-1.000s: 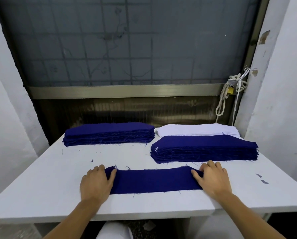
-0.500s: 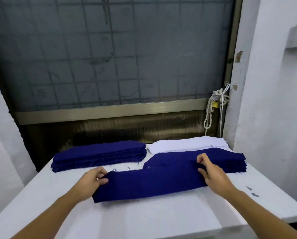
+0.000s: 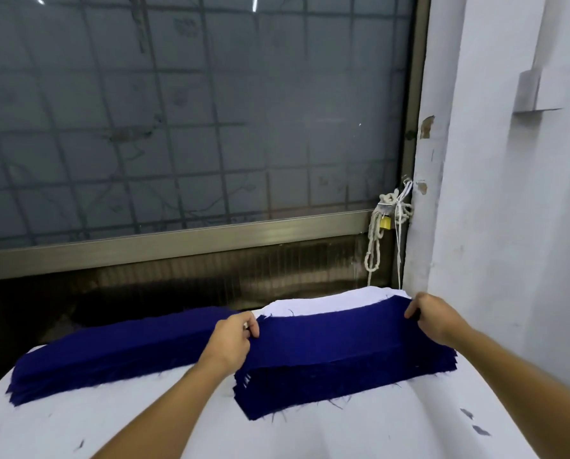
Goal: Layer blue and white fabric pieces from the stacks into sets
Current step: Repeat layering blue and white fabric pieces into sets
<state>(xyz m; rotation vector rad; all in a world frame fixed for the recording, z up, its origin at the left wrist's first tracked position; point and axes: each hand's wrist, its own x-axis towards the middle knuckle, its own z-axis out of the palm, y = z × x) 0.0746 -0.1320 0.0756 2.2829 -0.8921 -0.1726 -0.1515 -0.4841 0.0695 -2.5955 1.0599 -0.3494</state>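
Nearest us is the white surface, with two small dark scraps at 4 o'clock. Further in, at 1 o'clock, sits a thick blue stack with frayed threads along its near edge. Just above it we hold one blue piece spread between both hands. Our left hand pinches its left end, fingers curled onto the cloth, and our right hand pinches its right end. A second blue stack lies at 10 o'clock, apart from the first. The white stack shows at 12 o'clock, just behind the held piece. Beyond it, a rope hangs by the window frame.

We judge the piece light, thin and limp. Held by one end it would droop and fold, so the two short ends are the places to grip, with gentle tension between them. Its raw edges look ready to snag the layer below, so lifting should serve better than sliding.
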